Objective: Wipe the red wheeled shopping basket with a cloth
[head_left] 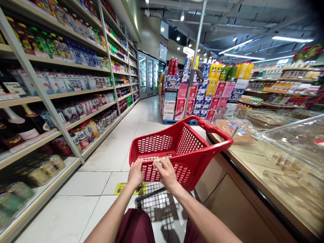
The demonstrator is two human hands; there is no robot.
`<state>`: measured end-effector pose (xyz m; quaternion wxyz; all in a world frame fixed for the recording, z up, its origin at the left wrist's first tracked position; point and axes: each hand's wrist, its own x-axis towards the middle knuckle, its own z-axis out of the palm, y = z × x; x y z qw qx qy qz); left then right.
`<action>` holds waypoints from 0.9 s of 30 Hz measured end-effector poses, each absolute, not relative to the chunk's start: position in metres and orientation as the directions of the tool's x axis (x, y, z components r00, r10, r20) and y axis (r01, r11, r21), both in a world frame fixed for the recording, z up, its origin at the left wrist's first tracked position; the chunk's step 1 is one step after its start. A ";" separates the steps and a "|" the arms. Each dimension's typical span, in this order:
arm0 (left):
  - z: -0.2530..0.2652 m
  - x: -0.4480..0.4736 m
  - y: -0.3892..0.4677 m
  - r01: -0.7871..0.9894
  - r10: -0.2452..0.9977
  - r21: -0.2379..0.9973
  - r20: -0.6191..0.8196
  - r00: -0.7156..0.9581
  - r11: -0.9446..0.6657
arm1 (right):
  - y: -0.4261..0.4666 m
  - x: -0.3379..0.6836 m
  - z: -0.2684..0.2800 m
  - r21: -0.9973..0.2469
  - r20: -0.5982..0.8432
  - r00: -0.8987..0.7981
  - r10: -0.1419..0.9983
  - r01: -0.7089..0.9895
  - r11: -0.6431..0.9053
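A red plastic shopping cart stands sideways before me, its handle to the right. My left hand grips the cart's near rim close to its left end. Further right along the same rim, my right hand is closed on a small pale crumpled cloth, pressed against the top edge. Most of the cloth is hidden by the fingers. The basket has perforated walls, and its visible inside holds nothing I can make out.
Shelves of bottles and cans line the left side. A display counter with clear covers stands close on the right, beside the cart. Stacked drink boxes and a metal pole are ahead, with glass-door fridges beyond.
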<state>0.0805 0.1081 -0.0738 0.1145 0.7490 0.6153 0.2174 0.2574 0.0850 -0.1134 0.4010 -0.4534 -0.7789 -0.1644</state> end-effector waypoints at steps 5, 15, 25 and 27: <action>-0.067 0.060 0.114 0.724 0.984 0.667 0.097 0.150 -0.176 | 0.086 0.238 -0.128 -0.039 0.703 -0.376 0.603 0.826 0.562; -0.061 0.043 0.124 0.320 0.989 0.947 -0.026 0.146 -0.022 | 0.096 0.180 -0.122 -0.021 0.743 -0.376 0.554 0.814 0.581; -0.052 0.072 0.113 0.920 0.981 0.339 0.052 0.189 -0.195 | 0.092 0.236 -0.106 -0.072 0.794 -0.263 0.548 0.854 0.516; -0.048 0.079 0.110 0.934 0.971 0.267 0.060 0.230 -0.238 | 0.088 0.251 -0.113 -0.036 0.772 -0.299 0.561 0.860 0.508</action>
